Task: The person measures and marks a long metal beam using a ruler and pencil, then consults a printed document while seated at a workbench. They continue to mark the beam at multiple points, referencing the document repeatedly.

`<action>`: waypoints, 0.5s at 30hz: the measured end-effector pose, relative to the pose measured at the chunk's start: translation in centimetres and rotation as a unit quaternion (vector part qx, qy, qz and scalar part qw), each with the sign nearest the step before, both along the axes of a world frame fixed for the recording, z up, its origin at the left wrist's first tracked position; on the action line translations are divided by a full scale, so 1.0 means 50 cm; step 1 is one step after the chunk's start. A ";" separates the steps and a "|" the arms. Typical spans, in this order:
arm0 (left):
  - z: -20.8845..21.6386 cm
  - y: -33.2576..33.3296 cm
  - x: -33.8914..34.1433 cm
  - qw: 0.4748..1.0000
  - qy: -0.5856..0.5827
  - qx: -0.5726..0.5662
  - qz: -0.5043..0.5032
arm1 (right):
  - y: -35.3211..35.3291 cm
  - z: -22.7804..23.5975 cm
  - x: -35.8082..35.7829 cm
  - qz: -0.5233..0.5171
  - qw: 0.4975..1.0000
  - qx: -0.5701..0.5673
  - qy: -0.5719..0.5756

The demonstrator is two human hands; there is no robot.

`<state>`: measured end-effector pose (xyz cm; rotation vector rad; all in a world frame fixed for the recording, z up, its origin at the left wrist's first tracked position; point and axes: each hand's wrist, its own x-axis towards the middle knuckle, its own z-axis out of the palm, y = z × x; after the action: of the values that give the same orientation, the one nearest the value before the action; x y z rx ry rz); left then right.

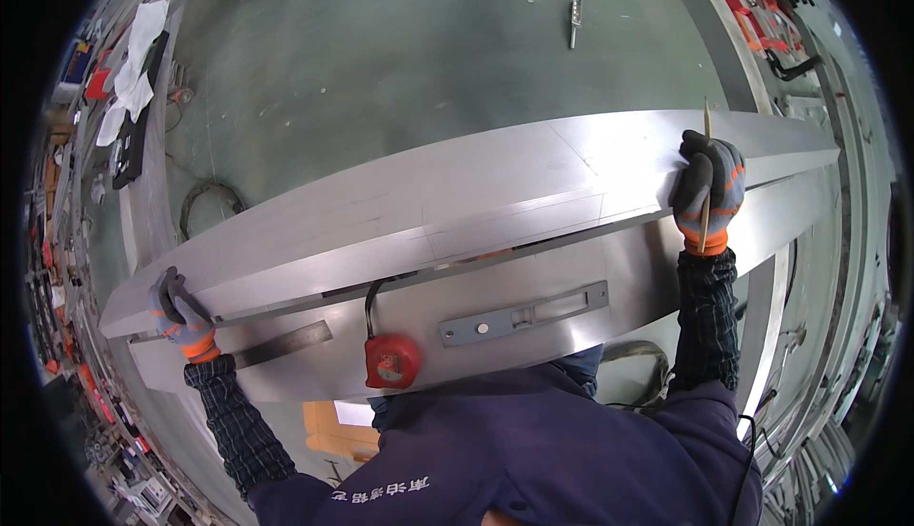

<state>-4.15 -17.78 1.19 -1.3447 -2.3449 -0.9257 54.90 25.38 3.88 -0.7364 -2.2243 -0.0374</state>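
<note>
A long silvery metal box profile (381, 198) stretches across in front of me, with thin lines marked on its surface. My left hand (181, 317), in a grey and orange glove, grips its near edge close to the left end. Toward the right end, my gloved right hand (709, 188) closes over the same edge. A thin yellowish stick like a pencil (705, 217) is tucked in that hand. On a second metal piece (533, 283) nearer to me lie a red tape measure (392, 361), a flat grey lock plate (524, 314) and a dark metal strip (284, 343).
A green work surface (409, 59) spreads beyond the profile, with a small slotted metal part (575, 19) on it. White cloth or paper (138, 59) hangs at the far left. Red-handled tools (747, 12) lie far right. Below is a cardboard piece (333, 431).
</note>
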 end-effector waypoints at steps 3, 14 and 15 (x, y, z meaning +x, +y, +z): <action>-0.006 -0.008 -0.010 1.000 -0.002 0.004 -0.002 | 0.002 0.007 -0.004 0.000 1.000 0.023 -0.015; 0.022 0.021 -0.001 1.000 -0.016 0.000 0.012 | 0.003 -0.005 -0.009 -0.012 0.999 -0.028 0.009; 0.025 0.022 -0.001 1.000 -0.010 0.001 0.010 | 0.005 -0.005 -0.010 -0.008 1.000 -0.023 0.009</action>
<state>-4.20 -16.68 2.43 -1.3156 -2.3682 -0.9399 54.39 25.65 3.65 -0.7766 -2.2096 0.0122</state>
